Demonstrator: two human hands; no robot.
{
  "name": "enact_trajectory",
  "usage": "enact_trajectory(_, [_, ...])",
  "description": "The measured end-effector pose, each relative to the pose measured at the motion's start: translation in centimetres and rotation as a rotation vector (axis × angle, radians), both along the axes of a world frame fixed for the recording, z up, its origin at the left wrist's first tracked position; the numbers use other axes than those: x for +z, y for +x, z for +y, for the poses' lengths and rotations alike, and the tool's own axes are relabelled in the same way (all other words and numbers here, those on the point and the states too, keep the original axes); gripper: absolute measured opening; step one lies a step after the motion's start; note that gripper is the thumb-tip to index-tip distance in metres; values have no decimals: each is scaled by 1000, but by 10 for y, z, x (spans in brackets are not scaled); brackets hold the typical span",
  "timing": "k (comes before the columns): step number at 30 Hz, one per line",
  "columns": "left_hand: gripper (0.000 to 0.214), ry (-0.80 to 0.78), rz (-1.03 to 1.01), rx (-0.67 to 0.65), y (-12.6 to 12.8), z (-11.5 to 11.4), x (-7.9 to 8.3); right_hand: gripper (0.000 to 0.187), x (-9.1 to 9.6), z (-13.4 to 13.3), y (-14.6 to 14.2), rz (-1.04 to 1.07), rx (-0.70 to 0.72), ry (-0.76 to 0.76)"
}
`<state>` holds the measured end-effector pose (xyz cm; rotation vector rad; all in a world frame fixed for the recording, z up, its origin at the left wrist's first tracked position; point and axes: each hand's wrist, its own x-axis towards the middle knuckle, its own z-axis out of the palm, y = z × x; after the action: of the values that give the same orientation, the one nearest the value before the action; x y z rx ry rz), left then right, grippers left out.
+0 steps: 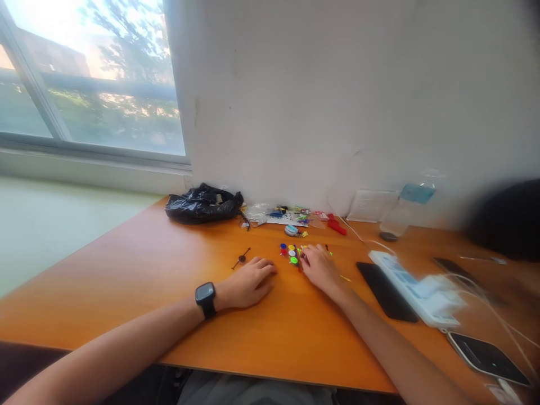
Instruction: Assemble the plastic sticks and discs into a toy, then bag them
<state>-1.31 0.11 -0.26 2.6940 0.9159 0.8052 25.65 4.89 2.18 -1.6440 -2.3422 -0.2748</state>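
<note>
My left hand [250,281] lies on the table, palm down with its fingers stretched out, holding nothing. A black watch is on that wrist. Just beyond it lies a black pointer [242,259], a thin arrow-tipped bar with a round disc in its middle. My right hand [320,269] has its fingers curled down at the right side of a cluster of small coloured discs. Among these are a blue disc [283,246], a yellow disc [291,247], a white disc [292,254] and a green disc [293,260]. Whatever sits between the right fingertips is hidden.
A black plastic bag [202,205] stands at the back left, beside packets of small coloured parts [287,216]. A round tin [291,230] sits before them. To the right are a white power strip [409,287], cables, a black phone [386,289] and a clear bottle [396,216].
</note>
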Motion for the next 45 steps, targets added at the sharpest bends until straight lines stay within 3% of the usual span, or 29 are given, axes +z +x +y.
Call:
enact_trajectory(10, [19,3,-2,-2,1,-1,1,15,-4,1,-2,62,46,62])
enact_trajectory(14, [17,3,2,1,0,-1,2,12,-2,1,-5,212,119,173])
enact_trajectory(17, [16,0,10,0,0,-2,3,11,0,0,-9,397,206,167])
enact_trajectory(21, [16,4,15,5,1,-2,3,11,0,-2,-17,706,269,13])
enact_trajectory(26, [13,9,13,1,1,-1,2,27,5,-9,-23,1266,277,-504])
enact_trajectory(29, [14,7,17,-2,1,-1,2,26,13,-16,-26,1528,307,-693])
enact_trajectory(33, [16,4,14,-5,1,0,2,17,21,-21,-30,1703,332,-738])
enact_trajectory(40, [13,7,21,0,1,0,1,22,26,-18,-23,1523,223,-686])
enact_trajectory(45, [16,1,24,-3,1,-1,1,13,26,-19,-23,1670,202,-789])
